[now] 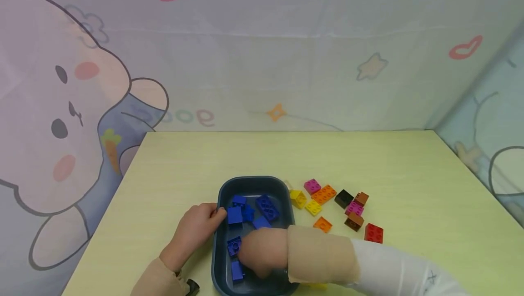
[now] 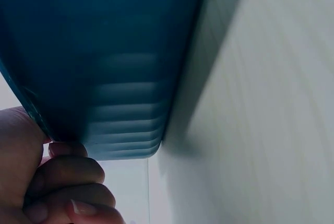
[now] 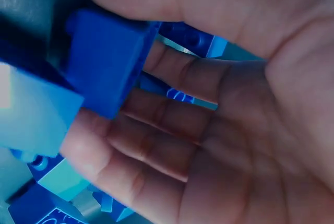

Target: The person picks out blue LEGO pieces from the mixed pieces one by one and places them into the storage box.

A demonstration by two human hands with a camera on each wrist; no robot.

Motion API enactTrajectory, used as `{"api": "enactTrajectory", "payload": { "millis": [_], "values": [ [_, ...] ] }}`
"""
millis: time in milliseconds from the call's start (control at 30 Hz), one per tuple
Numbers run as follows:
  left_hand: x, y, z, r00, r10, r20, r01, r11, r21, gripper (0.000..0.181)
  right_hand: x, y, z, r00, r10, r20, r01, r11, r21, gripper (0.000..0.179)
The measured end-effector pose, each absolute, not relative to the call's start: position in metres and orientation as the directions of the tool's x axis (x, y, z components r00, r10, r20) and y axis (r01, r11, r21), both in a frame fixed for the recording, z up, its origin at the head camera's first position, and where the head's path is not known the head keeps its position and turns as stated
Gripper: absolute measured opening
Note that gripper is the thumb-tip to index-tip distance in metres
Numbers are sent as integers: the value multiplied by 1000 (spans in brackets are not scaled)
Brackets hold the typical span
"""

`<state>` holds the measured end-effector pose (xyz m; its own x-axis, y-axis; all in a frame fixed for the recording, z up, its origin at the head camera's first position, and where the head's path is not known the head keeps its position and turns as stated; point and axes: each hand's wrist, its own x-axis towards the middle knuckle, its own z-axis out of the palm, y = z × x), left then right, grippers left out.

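Note:
A dark blue-grey tray [image 1: 254, 181] stands on the table with several blue bricks inside. My left hand [image 1: 197, 228] grips its left rim, the thumb over the edge and the fingers curled outside; the left wrist view shows the tray's ribbed outer wall [image 2: 122, 109] beside the fingers. My right hand [image 1: 264, 250] reaches down into the front part of the tray. In the right wrist view it holds a blue brick [image 3: 107, 62] between the thumb and fingers, whose tips are partly hidden. Another blue brick [image 3: 34, 109] sits by the fingertips.
Right of the tray lie loose bricks: yellow [image 1: 298, 198], orange [image 1: 324, 194], magenta [image 1: 312, 186], black [image 1: 344, 199], brown [image 1: 354, 221] and red [image 1: 374, 233]. My right forearm crosses the front of the table [image 1: 196, 159]. A printed cloth [image 1: 262, 59] hangs behind.

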<state>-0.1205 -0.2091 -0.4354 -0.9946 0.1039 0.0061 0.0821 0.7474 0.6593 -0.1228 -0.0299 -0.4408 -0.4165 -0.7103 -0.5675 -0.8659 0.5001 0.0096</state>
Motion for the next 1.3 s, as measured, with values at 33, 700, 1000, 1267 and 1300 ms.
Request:
{"api": "enactTrajectory", "payload": {
  "millis": [33, 700, 1000, 1267, 1300],
  "values": [
    [-121, -209, -435, -995, 104, 6, 82, 747, 660, 35, -126, -29, -449, -417, -708, -570, -864, 504, 7, 11],
    [-120, -209, -434, -994, 108, 8, 86, 748, 658, 35, -149, -31, -493, -380, -798, -467, -887, 458, -61, 19],
    [-119, -208, -432, -994, 106, 5, 82, 745, 662, 34, -124, -37, -436, -421, -755, -503, -875, 484, 7, 16],
    [-118, -208, -433, -994, 105, 9, 84, 743, 665, 35, -101, -34, -376, -465, -759, -456, -867, 494, 63, 19],
    [-118, -209, -433, -995, 104, 6, 82, 743, 664, 35, -101, -33, -375, -466, -763, -448, -865, 499, 49, 20]
  ]
}}
